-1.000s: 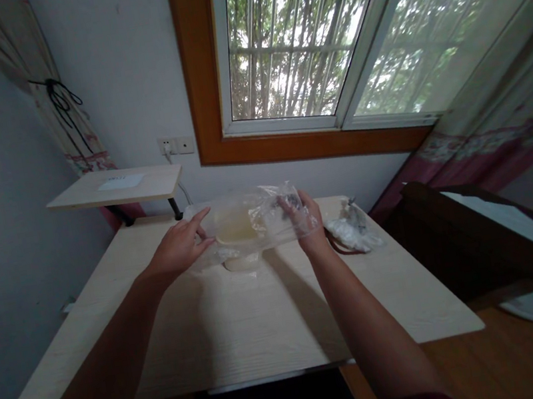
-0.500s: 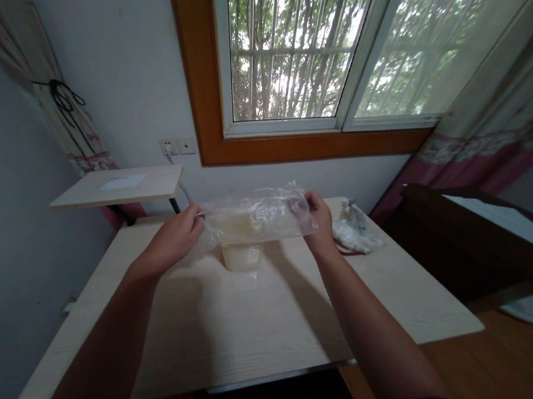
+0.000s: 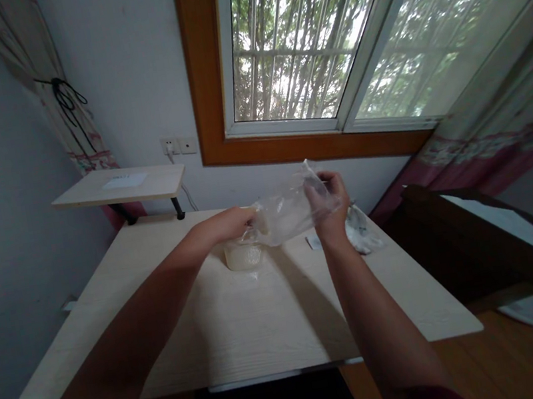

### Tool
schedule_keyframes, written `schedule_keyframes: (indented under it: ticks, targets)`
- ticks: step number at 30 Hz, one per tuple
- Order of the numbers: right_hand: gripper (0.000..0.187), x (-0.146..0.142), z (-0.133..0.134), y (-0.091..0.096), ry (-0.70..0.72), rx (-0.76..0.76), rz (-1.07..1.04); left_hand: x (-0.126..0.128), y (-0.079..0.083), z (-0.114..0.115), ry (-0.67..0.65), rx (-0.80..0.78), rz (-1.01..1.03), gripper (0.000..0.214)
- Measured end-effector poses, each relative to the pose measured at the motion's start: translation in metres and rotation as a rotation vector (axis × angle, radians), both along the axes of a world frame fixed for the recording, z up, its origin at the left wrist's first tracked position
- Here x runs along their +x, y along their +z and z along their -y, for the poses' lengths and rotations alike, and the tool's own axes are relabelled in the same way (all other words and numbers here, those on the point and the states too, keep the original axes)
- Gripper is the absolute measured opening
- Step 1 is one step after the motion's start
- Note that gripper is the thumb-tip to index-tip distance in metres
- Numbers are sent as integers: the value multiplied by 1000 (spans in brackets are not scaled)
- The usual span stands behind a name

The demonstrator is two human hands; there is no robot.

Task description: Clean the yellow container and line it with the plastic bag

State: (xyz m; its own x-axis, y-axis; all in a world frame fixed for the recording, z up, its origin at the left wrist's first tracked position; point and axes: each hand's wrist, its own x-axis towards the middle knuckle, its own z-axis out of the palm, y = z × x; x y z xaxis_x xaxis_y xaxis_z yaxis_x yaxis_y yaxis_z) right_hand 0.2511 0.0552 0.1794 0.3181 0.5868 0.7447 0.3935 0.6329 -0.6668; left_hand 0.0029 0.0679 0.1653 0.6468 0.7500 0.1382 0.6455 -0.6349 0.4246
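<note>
- Since half a second ago, the left hand [image 3: 230, 224] has come rightward over the ribbed, cream-tinted translucent tub [image 3: 244, 257], and the clear, crinkled plastic bag [image 3: 285, 213] has gone from level to tilted, right end up.
- That hand's fingers are drawn narrow on the bag's lower left end; the fingertips are partly hidden.
- The right hand [image 3: 328, 202] grips the raised end, above and right of the tub, thumb showing through the film; whether it is inside or behind, I can't tell.
- Held at both ends, the one bag is probably being kept spread so the limp film won't fold up; it hangs above and right of the tub.
- One tub stands upright on the pale wooden table [image 3: 267, 334], likely set central for easy reach from both sides.
- Right of the tub, past the right wrist, lies one crumpled white, filmy bundle [image 3: 363, 233], perhaps pushed aside for room.
- Left of and behind the tub: one pale raised shelf [image 3: 78, 197] bearing one white paper sheet [image 3: 125, 181].
</note>
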Motion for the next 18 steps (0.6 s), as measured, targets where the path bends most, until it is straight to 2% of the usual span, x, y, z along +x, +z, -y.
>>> schedule_keyframes:
  ticks: [2,4,8,11,15,18]
  targets:
    - [25,-9,-1,4,33,16,132,4,1,-4,-5,-22,-29,21]
    - [20,-19,-3,7,74,27,281,0,8,-6,34,37,-67,27]
    - [16,-35,-8,9,119,5,513,-32,27,1,51,234,-52,35]
    - [18,-43,-12,6,175,-45,571,-61,37,15,121,282,51,27]
    - [21,-53,-18,-2,356,-91,664,-75,39,34,296,345,258,26]
    - [21,-62,-20,-7,444,-103,732,-67,34,42,314,349,339,33]
